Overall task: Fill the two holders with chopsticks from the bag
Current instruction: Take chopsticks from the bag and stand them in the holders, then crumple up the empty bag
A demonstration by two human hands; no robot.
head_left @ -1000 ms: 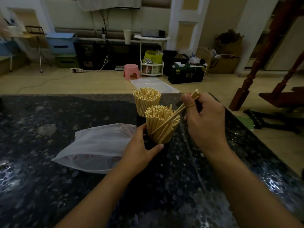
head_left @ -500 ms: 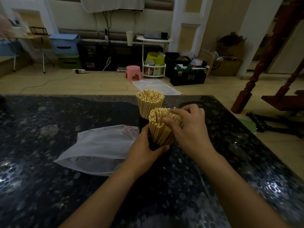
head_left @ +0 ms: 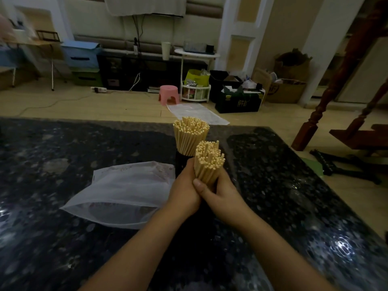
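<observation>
At frame centre, left hand (head_left: 184, 194) and right hand (head_left: 224, 198) clasp the near chopstick bundle (head_left: 207, 162), fingers wrapped round it; its holder seems hidden beneath.

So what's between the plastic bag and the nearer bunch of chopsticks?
The left hand, seen from the head camera, wrapped around the nearer chopstick bunch beside the bag.

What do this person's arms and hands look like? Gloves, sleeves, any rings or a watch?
Both forearms are bare all the way to the bottom edge of the picture: no sleeves show. The left hand and right hand wear no gloves, and no watch or bracelet shows on either wrist. The light is too dim to tell whether there is a ring.
</observation>
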